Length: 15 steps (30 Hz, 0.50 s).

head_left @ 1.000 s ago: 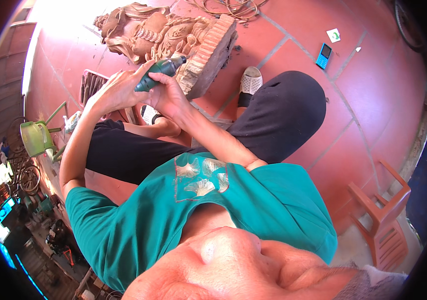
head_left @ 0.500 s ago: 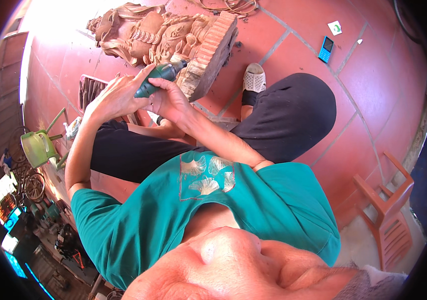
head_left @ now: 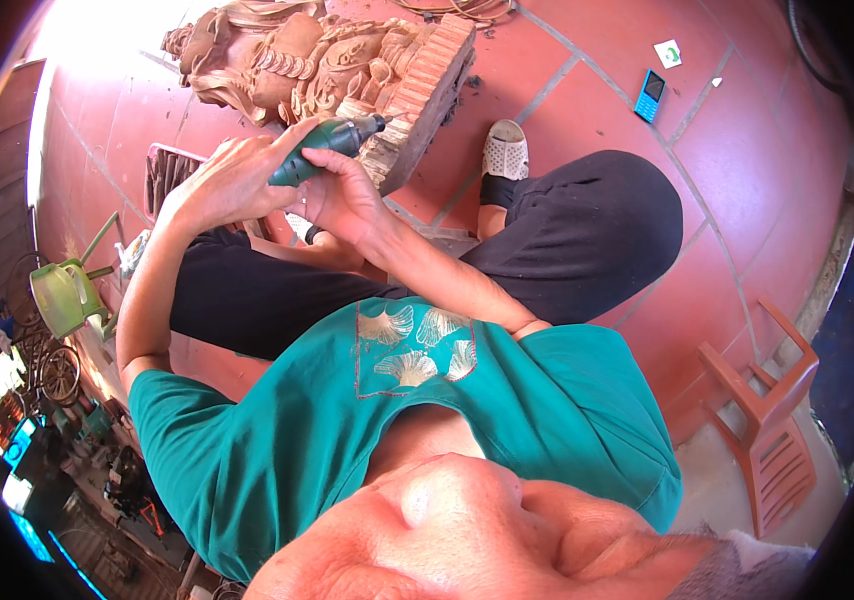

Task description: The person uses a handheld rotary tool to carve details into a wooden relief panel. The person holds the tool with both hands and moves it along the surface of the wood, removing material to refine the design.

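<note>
Red tiled floor [head_left: 747, 180]; carved brown statue [head_left: 317, 60] lying across it. Just on the person's side of its base — green rotary tool [head_left: 319, 150], gripped by left hand [head_left: 232, 182] and right hand [head_left: 344, 200], nose toward the base; contact unclear. Blue phone [head_left: 650, 96] well apart, right.

A blue phone [head_left: 650, 96] lies near a white card [head_left: 668, 53], an orange chair [head_left: 769, 448] at lower right.

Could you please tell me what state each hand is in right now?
Left hand: closed, holding the green power tool.
Right hand: closed on the same tool, thumb against its side.
</note>
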Available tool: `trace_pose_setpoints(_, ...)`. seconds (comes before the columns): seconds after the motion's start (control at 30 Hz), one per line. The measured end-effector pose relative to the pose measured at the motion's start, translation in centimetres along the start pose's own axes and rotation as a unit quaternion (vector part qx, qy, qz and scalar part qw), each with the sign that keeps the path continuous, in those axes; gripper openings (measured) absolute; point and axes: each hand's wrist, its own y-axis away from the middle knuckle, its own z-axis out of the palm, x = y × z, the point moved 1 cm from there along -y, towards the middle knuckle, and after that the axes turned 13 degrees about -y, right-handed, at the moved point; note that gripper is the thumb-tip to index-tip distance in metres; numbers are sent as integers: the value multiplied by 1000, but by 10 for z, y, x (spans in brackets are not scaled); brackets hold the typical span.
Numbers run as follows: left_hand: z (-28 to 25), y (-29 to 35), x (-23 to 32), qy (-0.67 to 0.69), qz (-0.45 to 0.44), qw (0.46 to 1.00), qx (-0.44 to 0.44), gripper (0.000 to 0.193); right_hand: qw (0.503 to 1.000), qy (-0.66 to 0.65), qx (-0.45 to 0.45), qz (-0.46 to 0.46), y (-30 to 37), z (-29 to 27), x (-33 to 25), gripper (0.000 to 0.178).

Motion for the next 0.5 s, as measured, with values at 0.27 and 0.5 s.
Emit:
trace_pose_setpoints(0.27, 8, -4, -5, -28, 27, 999, 35, 85, 1000, -11, -18, -8, 3, 1, -1, 38)
trace_pose_setpoints(0.5, 8, -5, -6, -18, 21, 999, 29, 86, 1000, -7, -21, -10, 2, 1, -1, 39)
